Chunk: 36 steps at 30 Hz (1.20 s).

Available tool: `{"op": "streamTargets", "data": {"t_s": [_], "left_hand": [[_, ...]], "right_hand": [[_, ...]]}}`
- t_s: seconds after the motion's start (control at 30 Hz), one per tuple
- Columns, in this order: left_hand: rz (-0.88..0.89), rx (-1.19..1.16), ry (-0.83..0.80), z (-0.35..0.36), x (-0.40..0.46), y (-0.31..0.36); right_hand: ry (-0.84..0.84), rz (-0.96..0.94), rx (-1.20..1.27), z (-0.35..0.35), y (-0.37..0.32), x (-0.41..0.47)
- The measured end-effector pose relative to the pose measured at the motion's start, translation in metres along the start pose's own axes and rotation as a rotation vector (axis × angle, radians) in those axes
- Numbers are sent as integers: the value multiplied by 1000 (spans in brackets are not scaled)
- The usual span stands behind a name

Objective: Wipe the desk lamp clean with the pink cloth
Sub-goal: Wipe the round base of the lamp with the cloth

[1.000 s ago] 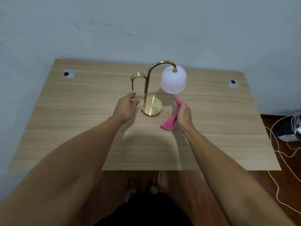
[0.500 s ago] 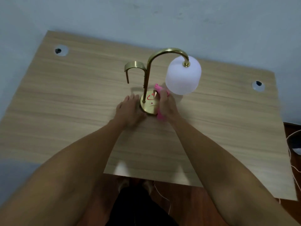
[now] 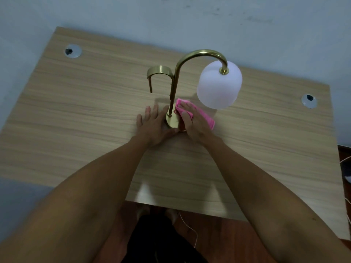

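Note:
A desk lamp (image 3: 175, 80) with a curved brass stem, a white frosted shade (image 3: 219, 86) and a round brass base (image 3: 171, 121) stands mid-desk. My right hand (image 3: 193, 122) lies flat on the pink cloth (image 3: 204, 115), pressing it onto the right side of the base, under the shade. My left hand (image 3: 153, 126) rests on the desk with fingers spread, its thumb side touching the left and front edge of the base. Red marks on the base peek out beside the cloth.
The wooden desk (image 3: 95, 118) has two round cable grommets, one at the back left (image 3: 73, 51) and one at the right (image 3: 309, 100). A wall runs close behind the desk. White cables (image 3: 343, 162) lie on the floor at the right.
My right hand has carried the cloth from the desk beside the lamp onto the base and spread it flat there. My left hand has settled against the base. The camera has moved closer.

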<state>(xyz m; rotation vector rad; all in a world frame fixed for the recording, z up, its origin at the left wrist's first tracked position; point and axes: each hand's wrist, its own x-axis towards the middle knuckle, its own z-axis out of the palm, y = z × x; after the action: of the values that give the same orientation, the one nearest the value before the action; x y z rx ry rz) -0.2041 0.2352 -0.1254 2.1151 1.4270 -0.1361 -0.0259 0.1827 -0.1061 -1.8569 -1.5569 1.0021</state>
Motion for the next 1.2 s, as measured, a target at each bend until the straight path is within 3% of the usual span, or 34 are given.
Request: {"op": "streamTargets", "data": {"t_s": [0.2, 0.4, 0.53, 0.7, 0.83, 1.0, 1.13, 1.2], "left_hand": [[-3, 1, -29, -2, 3, -1], [-17, -26, -60, -4, 4, 1], [-15, -36, -70, -6, 3, 1], [-25, -23, -102, -7, 5, 4], [-38, -25, -129, -10, 7, 4], [-32, -40, -145, -11, 10, 5], [-33, -38, -172, -14, 13, 4], [-31, -44, -181, -14, 14, 4]], "right_hand": [[5, 1, -10, -6, 4, 1], [-130, -51, -102, -6, -6, 4], [-33, -45, -145, -21, -7, 9], [-175, -103, -208, -11, -1, 8], [-53, -64, -205, -28, -1, 6], [-173, -122, -212, -15, 5, 1], [-68, -56, -250, -32, 3, 2], [-109, -41, -225, -23, -4, 3]]}}
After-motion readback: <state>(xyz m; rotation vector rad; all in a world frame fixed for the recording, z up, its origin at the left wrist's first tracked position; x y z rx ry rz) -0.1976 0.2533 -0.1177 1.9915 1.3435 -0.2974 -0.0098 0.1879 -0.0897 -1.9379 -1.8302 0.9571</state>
